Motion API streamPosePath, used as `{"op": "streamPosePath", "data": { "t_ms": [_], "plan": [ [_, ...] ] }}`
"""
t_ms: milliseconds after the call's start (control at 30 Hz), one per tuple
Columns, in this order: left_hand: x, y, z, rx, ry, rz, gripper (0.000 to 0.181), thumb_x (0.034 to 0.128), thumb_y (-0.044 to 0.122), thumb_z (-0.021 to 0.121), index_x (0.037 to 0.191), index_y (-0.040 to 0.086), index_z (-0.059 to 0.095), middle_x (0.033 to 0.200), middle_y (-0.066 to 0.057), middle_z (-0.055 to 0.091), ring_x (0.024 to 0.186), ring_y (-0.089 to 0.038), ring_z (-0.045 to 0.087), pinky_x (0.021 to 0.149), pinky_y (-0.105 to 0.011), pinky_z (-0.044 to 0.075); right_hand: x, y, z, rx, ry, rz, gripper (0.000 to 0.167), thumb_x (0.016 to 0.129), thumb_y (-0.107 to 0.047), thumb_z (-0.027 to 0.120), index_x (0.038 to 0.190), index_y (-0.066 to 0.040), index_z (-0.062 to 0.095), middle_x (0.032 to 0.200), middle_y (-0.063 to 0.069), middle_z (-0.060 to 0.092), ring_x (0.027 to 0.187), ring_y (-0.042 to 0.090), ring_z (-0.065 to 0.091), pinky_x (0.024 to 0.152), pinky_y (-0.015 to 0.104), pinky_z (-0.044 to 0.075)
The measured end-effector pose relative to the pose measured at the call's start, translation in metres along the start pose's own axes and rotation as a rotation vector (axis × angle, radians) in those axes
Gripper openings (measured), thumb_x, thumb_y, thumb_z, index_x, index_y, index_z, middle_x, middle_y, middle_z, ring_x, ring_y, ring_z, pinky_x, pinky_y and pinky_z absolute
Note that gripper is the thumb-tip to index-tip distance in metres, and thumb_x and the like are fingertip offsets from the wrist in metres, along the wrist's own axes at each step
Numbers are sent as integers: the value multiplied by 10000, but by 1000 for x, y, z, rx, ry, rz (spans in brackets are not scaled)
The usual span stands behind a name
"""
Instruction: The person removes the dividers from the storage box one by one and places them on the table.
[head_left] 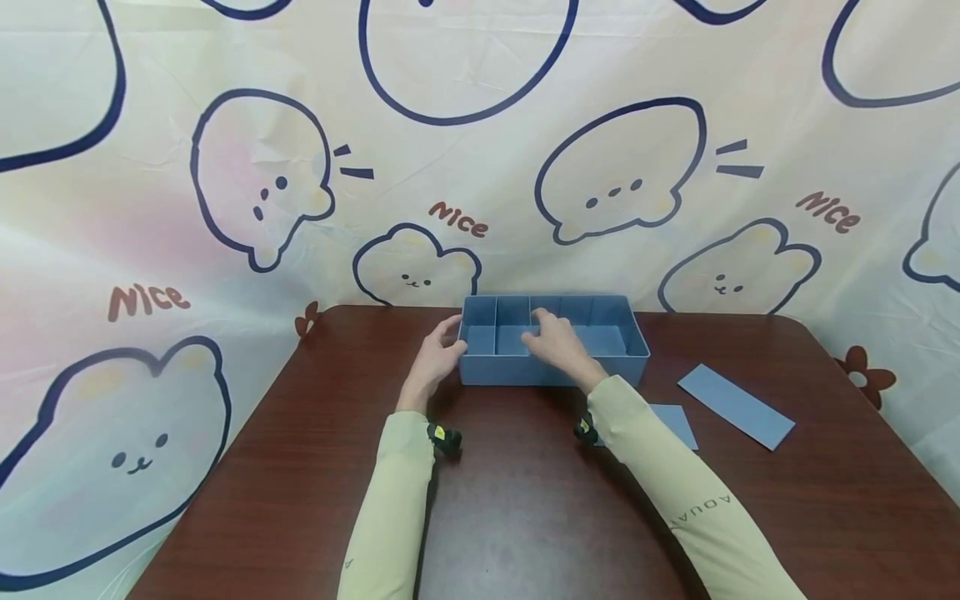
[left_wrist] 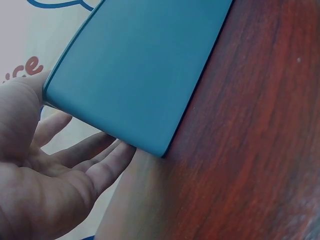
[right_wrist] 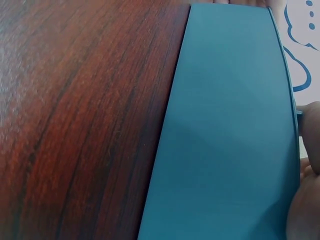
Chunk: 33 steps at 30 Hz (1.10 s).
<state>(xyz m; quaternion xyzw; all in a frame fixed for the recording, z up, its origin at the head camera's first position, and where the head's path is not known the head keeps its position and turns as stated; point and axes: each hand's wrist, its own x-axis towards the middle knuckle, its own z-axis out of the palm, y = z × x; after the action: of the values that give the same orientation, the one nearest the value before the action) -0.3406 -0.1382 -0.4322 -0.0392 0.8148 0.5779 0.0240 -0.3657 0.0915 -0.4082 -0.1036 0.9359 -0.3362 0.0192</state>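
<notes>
A blue open box stands at the far side of the table, with a thin divider across its left part. My left hand holds the box's left end, thumb by the front corner; in the left wrist view its fingers lie against the end wall. My right hand reaches over the front wall and pinches a second divider inside the box. In the right wrist view, the front wall hides most of that grip; a small blue edge shows by the fingers.
A long blue panel lies flat to the right of the box. Another blue panel is partly covered by my right forearm. Behind the dark wooden table hangs a cartoon-printed cloth.
</notes>
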Motion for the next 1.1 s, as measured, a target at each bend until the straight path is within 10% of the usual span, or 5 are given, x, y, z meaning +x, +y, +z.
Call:
{"op": "streamPosePath", "data": {
  "t_ms": [400,633,1100],
  "plan": [
    [1,-2,-2,-8,-8,11,562,942,208,503,1477,334,388,1525,-109,409,1389,-338,416,1107,-579,373,-1,0,0,25,20,-19,571,940,-285,510,1460,-76,404,709,63,573,539,192,499,557,334,436],
    [2,-1,-1,-1,-20,10,564,938,221,505,1476,342,387,1528,-105,404,1393,-337,408,1111,-590,361,-2,1,0,24,52,-28,561,941,-298,510,1452,-84,421,990,110,668,703,214,609,663,362,490],
    [2,-2,0,0,-7,8,574,939,209,510,1487,320,379,1521,-110,416,1389,-341,419,1102,-592,372,-3,0,-1,38,69,-61,546,939,-286,498,1434,-65,435,714,36,661,561,182,586,573,335,463]
  ]
}}
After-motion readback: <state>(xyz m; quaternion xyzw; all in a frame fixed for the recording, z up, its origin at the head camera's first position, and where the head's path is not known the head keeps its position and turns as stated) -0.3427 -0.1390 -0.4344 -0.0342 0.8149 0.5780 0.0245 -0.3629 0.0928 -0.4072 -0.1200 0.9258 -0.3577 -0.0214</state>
